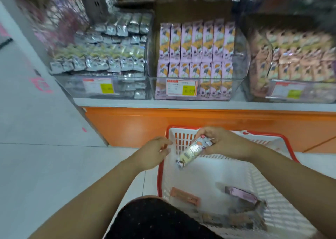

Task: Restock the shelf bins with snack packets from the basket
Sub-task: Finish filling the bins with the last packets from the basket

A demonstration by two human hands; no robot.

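Closest up is the person's knee point(154, 220) in dark speckled fabric, crouched right against the white basket point(159, 176) with the red rim, which sits on the floor below the shelf point(181, 104). Their right hand point(223, 142) is pinching the top end of a cream-coloured snack packet point(192, 150), dangling it over the far side of the basket. The left hand point(152, 155) is empty with fingers loose, just beside the packet's lower end but not touching it. If it were me, I'd bring that left hand under the loose end so it doesn't flop. I'd also check the print before lifting. It's too blurry to say whether it matches the peach bin point(309, 91) on the right or the purple bin point(209, 80) in the middle. Slot it in upright, label forward, in line with the rows. A pink packet point(240, 195) and a few others wait in the basket.
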